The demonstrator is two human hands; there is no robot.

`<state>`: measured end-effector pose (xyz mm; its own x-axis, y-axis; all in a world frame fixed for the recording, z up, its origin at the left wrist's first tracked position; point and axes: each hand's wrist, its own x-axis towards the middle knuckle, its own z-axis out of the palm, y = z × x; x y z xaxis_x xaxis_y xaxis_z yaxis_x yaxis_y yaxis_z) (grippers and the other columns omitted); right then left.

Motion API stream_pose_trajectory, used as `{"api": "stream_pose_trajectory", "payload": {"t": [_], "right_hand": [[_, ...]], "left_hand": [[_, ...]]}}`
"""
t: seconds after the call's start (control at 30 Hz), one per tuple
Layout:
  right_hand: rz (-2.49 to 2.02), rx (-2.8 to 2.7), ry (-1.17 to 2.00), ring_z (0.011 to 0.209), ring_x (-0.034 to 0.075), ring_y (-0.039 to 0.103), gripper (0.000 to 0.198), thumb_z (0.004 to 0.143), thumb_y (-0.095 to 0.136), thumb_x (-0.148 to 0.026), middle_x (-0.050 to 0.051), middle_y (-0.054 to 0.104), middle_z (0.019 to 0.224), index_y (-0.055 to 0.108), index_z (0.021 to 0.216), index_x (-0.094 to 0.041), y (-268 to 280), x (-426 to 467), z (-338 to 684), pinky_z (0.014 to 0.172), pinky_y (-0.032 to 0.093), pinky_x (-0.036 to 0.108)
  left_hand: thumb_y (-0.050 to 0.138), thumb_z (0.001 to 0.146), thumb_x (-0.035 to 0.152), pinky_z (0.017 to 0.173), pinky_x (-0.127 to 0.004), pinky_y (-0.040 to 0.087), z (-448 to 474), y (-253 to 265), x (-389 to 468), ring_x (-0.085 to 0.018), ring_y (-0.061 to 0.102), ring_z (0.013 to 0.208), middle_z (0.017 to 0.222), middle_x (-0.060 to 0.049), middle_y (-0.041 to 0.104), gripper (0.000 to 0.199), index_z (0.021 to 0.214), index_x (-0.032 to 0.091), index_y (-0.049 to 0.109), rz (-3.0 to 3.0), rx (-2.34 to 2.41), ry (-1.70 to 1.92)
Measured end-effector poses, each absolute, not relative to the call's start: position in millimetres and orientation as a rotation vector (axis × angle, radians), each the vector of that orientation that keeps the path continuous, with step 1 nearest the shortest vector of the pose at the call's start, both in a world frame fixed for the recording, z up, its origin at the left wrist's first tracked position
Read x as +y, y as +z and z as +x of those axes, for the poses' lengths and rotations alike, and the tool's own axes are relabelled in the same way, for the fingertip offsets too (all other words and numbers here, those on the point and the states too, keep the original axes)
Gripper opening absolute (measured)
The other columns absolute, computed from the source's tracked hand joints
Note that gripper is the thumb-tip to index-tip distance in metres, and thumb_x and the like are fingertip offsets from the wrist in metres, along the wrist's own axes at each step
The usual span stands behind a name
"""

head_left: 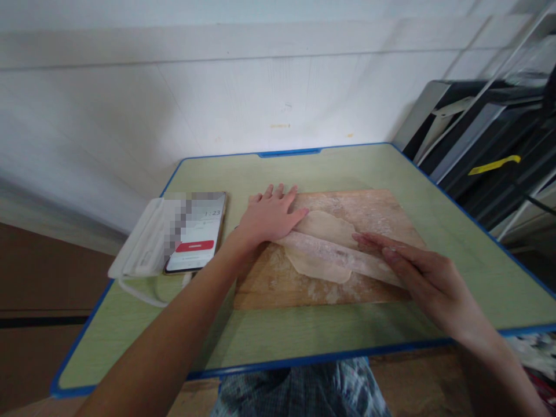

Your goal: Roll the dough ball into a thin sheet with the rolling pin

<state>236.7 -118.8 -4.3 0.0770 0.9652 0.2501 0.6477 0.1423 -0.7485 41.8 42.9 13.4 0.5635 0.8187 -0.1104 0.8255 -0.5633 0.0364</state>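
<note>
A pale wooden rolling pin, dusted with flour, lies slantwise across a thin, flattened sheet of dough. Under the dough is a floury wooden board. My left hand rests palm down over the pin's left end, fingers spread and the thumb reaching toward the dough. At the other end, my right hand lies over the pin with its fingers stretched forward and the thumb alongside. Its palm hides the pin's right tip.
Left of the board, a lit phone leans against a white case-like object with a white cable. The green table has a blue rim. A white wall stands behind; dark flat panels lean at the right.
</note>
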Motion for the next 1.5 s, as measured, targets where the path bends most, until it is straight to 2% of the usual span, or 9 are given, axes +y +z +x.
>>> {"api": "stream_pose_trajectory", "payload": {"t": [0.13,0.4,0.63,0.87,1.07,1.13,1.27,1.5], "right_hand": [[-1.601,-1.642,0.503,0.112,0.023,0.057,0.031,0.091,0.044,-0.035,0.001,0.063,0.118,0.063,0.114,-0.024,-5,-119,237,0.099,0.044,0.044],[-1.614,-1.642,0.533,0.111,0.023,0.058,0.030,0.091,0.045,-0.035,-0.001,0.064,0.116,0.064,0.112,-0.026,-5,-119,237,0.099,0.044,0.044],[-1.596,-1.620,0.468,0.101,0.025,0.063,0.024,0.087,0.052,-0.031,-0.002,0.066,0.111,0.067,0.106,-0.028,-4,-118,234,0.091,0.051,0.046],[-1.635,-1.577,0.428,0.102,0.025,0.063,0.025,0.087,0.053,-0.033,0.000,0.068,0.108,0.068,0.106,-0.026,-6,-116,231,0.088,0.053,0.041],[-1.570,-1.546,0.359,0.110,0.023,0.059,0.026,0.089,0.049,-0.029,0.005,0.064,0.118,0.061,0.111,-0.026,-13,-115,233,0.090,0.051,0.041],[-1.503,-1.475,0.399,0.108,0.023,0.059,0.020,0.088,0.051,-0.027,0.005,0.065,0.112,0.059,0.106,-0.027,-16,-115,234,0.087,0.052,0.041],[-1.419,-1.362,0.386,0.101,0.021,0.063,0.002,0.085,0.056,-0.024,0.003,0.068,0.100,0.055,0.084,-0.025,-19,-115,230,0.077,0.056,0.035],[-1.450,-1.324,0.325,0.087,0.018,0.068,0.014,0.080,0.062,-0.023,0.002,0.072,0.092,0.058,0.068,-0.023,-9,-114,220,0.071,0.056,0.028]], "left_hand": [[0.020,0.091,0.059,0.108,-0.046,0.022,42,12,43,-0.029,0.021,0.138,0.150,-0.011,0.025,0.065,0.145,0.022,0.020,2.694,1.427,-0.127],[0.022,0.092,0.056,0.107,-0.049,0.023,41,9,44,-0.032,0.022,0.137,0.149,-0.014,0.028,0.064,0.144,0.018,0.024,2.726,1.386,-0.081],[0.023,0.092,0.055,0.106,-0.051,0.024,41,9,44,-0.033,0.023,0.136,0.149,-0.016,0.027,0.063,0.143,0.019,0.025,2.715,1.381,-0.064],[0.024,0.092,0.054,0.106,-0.050,0.024,41,10,43,-0.033,0.024,0.136,0.149,-0.015,0.027,0.061,0.142,0.019,0.027,2.730,1.376,-0.076],[0.024,0.092,0.054,0.106,-0.050,0.025,41,10,44,-0.033,0.024,0.136,0.148,-0.015,0.028,0.061,0.143,0.020,0.026,2.741,1.376,-0.087],[0.023,0.092,0.054,0.106,-0.050,0.025,41,10,44,-0.033,0.024,0.136,0.149,-0.015,0.028,0.061,0.143,0.020,0.026,2.740,1.374,-0.080],[0.023,0.092,0.054,0.106,-0.050,0.025,41,10,44,-0.033,0.024,0.136,0.149,-0.015,0.027,0.060,0.143,0.020,0.025,2.741,1.373,-0.095],[0.024,0.093,0.053,0.105,-0.050,0.026,42,10,44,-0.034,0.026,0.135,0.148,-0.014,0.030,0.059,0.141,0.020,0.030,2.758,1.366,-0.086]]}}
